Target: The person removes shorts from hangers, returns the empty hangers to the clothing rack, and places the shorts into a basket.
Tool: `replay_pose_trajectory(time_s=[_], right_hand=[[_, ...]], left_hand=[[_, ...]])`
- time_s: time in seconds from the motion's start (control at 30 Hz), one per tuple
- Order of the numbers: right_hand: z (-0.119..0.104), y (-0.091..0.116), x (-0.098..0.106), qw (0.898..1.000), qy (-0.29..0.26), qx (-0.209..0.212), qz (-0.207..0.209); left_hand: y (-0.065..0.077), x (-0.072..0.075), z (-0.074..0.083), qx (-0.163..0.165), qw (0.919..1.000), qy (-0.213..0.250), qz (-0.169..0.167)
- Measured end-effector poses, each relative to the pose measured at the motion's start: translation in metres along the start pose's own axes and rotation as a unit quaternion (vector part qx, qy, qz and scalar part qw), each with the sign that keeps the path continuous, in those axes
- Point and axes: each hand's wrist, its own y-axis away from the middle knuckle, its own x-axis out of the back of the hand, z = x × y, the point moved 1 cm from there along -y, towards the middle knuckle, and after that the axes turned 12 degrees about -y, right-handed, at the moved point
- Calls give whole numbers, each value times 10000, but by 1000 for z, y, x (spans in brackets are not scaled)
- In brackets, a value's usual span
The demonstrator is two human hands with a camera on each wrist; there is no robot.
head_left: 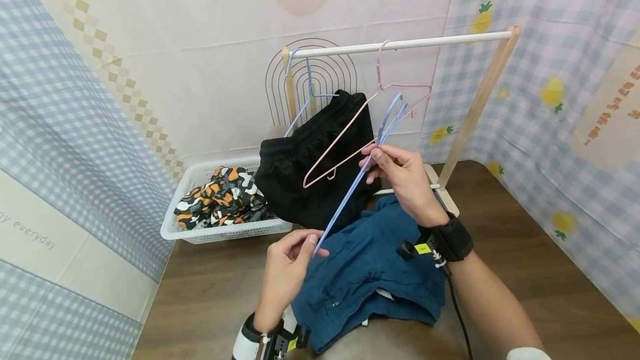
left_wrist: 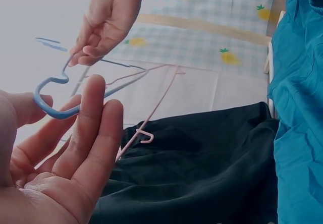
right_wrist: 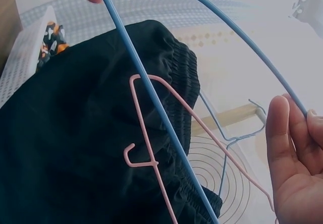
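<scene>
A thin blue hanger (head_left: 345,201) is held in the air, tilted, by both hands. My left hand (head_left: 287,271) pinches its lower rounded corner between thumb and fingers; the left wrist view shows that corner (left_wrist: 55,114) close up. Higher up, my right hand (head_left: 407,182) pinches the wire near the hook, as the right wrist view also shows. Beneath the hands lies a dark teal garment (head_left: 370,271), rumpled on the table. Behind them, black shorts (head_left: 310,176) with a gathered waistband hang from another blue hanger (head_left: 298,116). A bare pink hanger (head_left: 342,132) hangs in front of the shorts.
A white rail (head_left: 420,43) on wooden posts (head_left: 475,110) spans the back of the brown table (head_left: 210,293). At the left stands a white basket (head_left: 235,232) with a camouflage-patterned garment (head_left: 225,196) in it. Patterned curtains surround the table.
</scene>
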Motion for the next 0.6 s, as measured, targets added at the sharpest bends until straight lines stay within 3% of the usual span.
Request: replay_pose_trajectory(time_s=[0.6], right_hand=[[-6, -15, 11, 9992, 121, 34, 369]], left_hand=[[-8, 0, 4, -316, 9982, 379, 340]])
